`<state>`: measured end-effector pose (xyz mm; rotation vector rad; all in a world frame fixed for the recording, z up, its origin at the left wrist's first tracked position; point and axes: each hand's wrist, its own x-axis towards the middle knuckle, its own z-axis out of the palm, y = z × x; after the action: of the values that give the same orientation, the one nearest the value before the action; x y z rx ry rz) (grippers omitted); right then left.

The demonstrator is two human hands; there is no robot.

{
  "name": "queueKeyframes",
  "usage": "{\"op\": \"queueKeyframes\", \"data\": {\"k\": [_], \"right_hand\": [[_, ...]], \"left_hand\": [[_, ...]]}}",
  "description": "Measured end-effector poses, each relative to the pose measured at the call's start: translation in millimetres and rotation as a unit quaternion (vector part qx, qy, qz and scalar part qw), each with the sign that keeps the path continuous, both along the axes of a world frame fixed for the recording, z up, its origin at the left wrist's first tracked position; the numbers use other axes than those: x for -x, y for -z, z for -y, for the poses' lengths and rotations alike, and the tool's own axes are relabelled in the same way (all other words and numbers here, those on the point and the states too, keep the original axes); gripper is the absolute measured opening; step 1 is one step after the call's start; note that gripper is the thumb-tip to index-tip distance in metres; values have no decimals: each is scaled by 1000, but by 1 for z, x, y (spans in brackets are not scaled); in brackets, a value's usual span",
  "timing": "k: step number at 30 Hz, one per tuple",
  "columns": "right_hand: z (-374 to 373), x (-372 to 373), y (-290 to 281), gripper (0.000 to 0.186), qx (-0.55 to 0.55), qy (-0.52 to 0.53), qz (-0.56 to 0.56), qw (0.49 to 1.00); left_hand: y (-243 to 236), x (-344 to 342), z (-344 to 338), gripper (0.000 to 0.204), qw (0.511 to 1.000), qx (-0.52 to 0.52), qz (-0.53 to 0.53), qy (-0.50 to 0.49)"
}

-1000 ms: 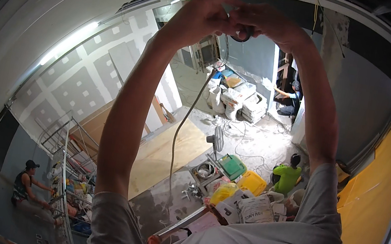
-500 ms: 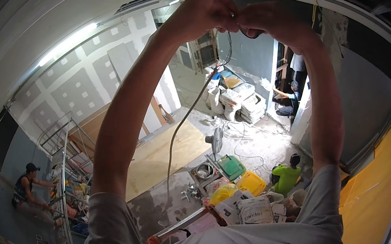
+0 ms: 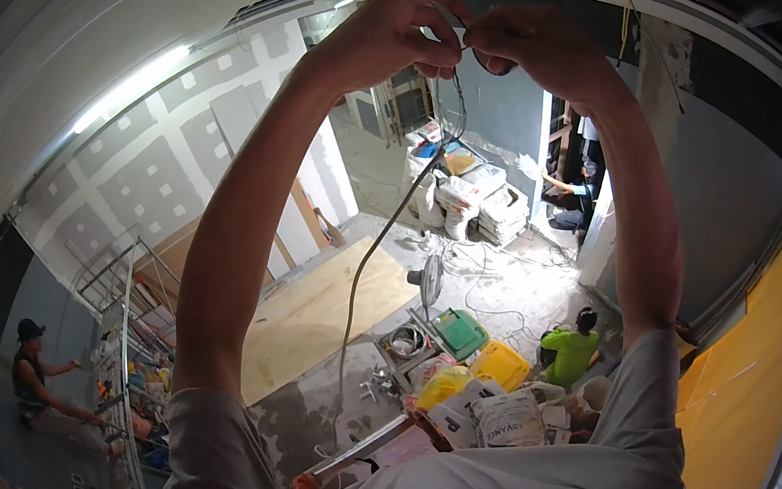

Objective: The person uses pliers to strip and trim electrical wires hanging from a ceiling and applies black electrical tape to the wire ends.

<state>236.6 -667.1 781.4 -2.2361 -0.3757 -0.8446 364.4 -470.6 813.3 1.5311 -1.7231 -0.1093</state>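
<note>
Both my arms reach up to the top of the view, where my hands almost meet. My left hand (image 3: 404, 32) is closed in a pinch on thin dark wires (image 3: 459, 103), which dangle below it. They run into a grey cable (image 3: 369, 267) that hangs down in a long curve. My right hand (image 3: 546, 50) is closed, its fingertips touching the wires beside my left fingers. A curved black thing (image 3: 492, 63), which looks like a roll of electrical tape, shows under its fingers. Part of it is hidden by the hand.
Far below, a person in bright green (image 3: 573, 353) crouches by yellow and green tubs (image 3: 500, 365). Another person (image 3: 38, 374) is beside metal scaffolding (image 3: 126, 357) at lower left; a third (image 3: 575, 196) is in the doorway. Stacked sacks (image 3: 498, 205), a fan (image 3: 428, 279) and plywood (image 3: 330, 316) cover the floor.
My hands have drawn slightly apart, the left fingers opening a little around the wires. The hanging cable has swung to the right. The person at lower left has raised an arm.
</note>
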Motion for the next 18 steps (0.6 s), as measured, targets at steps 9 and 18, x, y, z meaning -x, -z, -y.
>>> {"op": "queueKeyframes", "data": {"k": [9, 18], "right_hand": [[8, 2, 18, 30, -102, -103, 29, 989], [-3, -10, 40, 16, -177, -74, 89, 977]], "left_hand": [[-12, 7, 6, 32, 1000, 12, 9, -21], [-12, 10, 11, 30, 998, 12, 47, -40]]}}
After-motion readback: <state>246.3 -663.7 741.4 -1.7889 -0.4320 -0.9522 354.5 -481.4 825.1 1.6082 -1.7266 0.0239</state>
